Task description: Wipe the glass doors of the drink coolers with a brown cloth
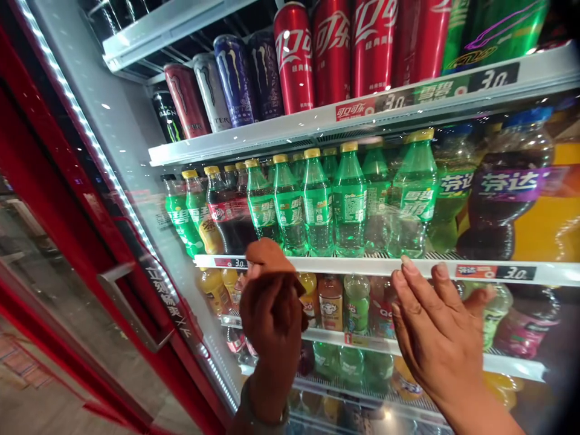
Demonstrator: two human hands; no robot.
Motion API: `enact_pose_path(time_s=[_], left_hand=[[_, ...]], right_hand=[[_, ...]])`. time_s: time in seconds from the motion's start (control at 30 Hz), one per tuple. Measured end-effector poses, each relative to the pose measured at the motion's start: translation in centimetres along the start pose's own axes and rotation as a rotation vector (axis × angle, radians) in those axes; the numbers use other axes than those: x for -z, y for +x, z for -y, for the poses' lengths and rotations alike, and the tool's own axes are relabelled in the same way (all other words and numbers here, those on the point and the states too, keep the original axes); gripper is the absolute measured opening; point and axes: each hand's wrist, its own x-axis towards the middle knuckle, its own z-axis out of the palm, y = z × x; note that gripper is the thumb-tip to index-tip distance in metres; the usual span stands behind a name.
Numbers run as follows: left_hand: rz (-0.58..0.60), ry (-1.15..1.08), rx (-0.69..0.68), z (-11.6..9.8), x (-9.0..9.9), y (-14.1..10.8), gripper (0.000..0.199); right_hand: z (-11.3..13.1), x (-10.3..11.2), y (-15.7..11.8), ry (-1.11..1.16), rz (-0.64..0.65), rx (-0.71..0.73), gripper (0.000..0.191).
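Observation:
Orange-brown cloth (270,257) is bunched in my left hand (272,317), whose fingers are closed around it in front of the middle shelf's price strip (344,266). My right hand (437,326) is raised with its fingers apart and holds nothing. Its fingertips lie over the same strip, below a green Sprite bottle (414,196); whether they touch the strip or a glass pane before it cannot be made out. More green bottles (317,205) with yellow caps stand upright on that shelf, above my left hand.
Red cola cans (293,60) and energy drink cans (233,81) line the upper shelf. Lower shelves hold small bottles (330,302). At the left are a red door frame (90,241) with a metal handle (136,308) and a lit strip (86,127).

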Motion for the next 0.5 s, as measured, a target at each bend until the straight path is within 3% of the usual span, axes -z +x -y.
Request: enact_pose_path(time_s=[0.03, 0.1, 0.2, 0.27, 0.33, 0.43, 0.5], left_hand=[[-0.034, -0.004, 0.039, -0.1, -0.2, 0.0, 0.043], [0.015, -0.074, 0.022, -1.6, -0.7, -1.1, 0.042], [0.228, -0.2, -0.187, -4.6, -1.3, -3.7, 0.04], [0.287, -0.21, -0.268, -5.2, -1.3, -4.2, 0.042], [0.244, -0.177, -0.227, -4.2, -1.2, -3.2, 0.042], [0.069, -0.112, -0.039, -2.4, -1.1, -1.0, 0.047], [0.015, -0.126, 0.046, -2.9, -1.5, -0.7, 0.044]], right_hand=[[0.0, -0.1, 0.0, -0.008, -0.012, 0.0, 0.077], [0.0, -0.4, 0.0, -0.019, -0.037, -0.003, 0.074], [0.1, -0.3, 0.0, 0.013, -0.025, -0.003, 0.068], [-0.1, 0.2, 0.0, 0.049, 0.012, -0.013, 0.067], [-0.7, 1.0, -0.1, 0.051, 0.035, -0.038, 0.067], [-1.8, 1.8, -0.2, 0.016, 0.017, -0.063, 0.069], [-2.3, 2.0, -0.3, 0.012, 0.012, -0.062, 0.071]])
